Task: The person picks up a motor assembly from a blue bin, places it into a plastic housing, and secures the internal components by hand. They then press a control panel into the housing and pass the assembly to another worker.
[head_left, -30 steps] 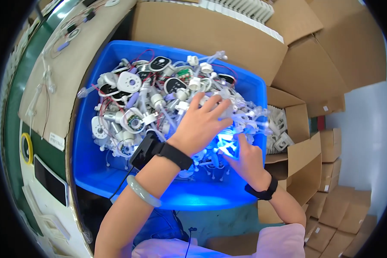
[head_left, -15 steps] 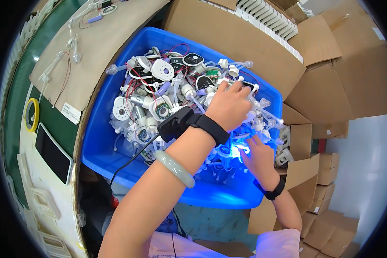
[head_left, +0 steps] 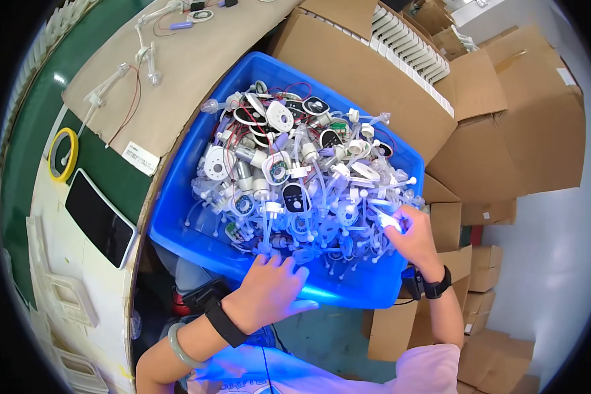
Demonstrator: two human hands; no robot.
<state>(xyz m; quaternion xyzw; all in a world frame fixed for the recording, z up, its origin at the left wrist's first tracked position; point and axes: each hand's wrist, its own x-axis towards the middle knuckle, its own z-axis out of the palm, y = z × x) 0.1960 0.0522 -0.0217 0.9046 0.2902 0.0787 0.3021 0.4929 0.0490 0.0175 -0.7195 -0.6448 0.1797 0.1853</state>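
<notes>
A blue plastic bin [head_left: 358, 292] is heaped with white and clear tubing pieces, round white caps with small circuit boards, grey cylinders and red wires. My left hand [head_left: 269, 292] is at the bin's front rim, palm down, thumb stretched out and fingertips by the nearest parts; nothing shows in it. At the heap's right side my right hand [head_left: 415, 240] pinches a small part glowing bright blue [head_left: 389, 222] between thumb and fingers. Its exact shape is lost in the glare. A black oval-faced part [head_left: 297, 198] lies mid-heap, apart from both hands.
To the left, a table holds a cardboard sheet [head_left: 177, 72] with wired tubing pieces, a yellow tape roll [head_left: 63, 155] and a dark-screened tablet [head_left: 101, 218]. Behind the bin stands a carton [head_left: 368, 79] with rows of white parts. More cardboard boxes [head_left: 538, 131] stack up at the right.
My left hand has drawn back from the heap's middle to the front rim, fingers spreading. My right hand has moved slightly right and up, and the blue glow with it. The whole view has shifted.
</notes>
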